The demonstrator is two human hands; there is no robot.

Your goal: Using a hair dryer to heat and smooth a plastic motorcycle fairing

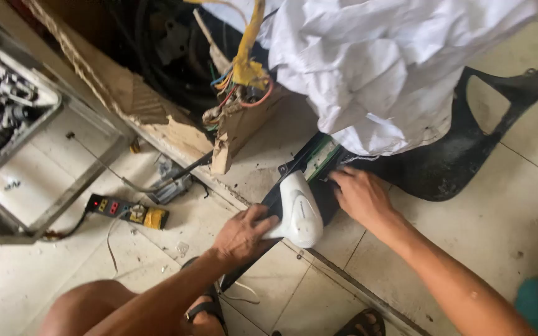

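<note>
My left hand [242, 234] grips the lower edge of a white curved plastic cover [299, 208] that lies on a long black panel [294, 180] on the tiled floor. My right hand [359, 195] presses its fingers onto the black panel just right of the white cover, under the hem of a crumpled white cloth [381, 68]. A green strip shows on the panel near the cloth. The panel's far end is hidden by the cloth.
A large black plastic fairing [468, 149] lies at the right. Torn cardboard [238, 127] with coloured wires stands behind. A black power strip [129, 211] and cables lie at the left, beside a metal rack with a tool tray [1, 112]. My sandalled feet are at the bottom.
</note>
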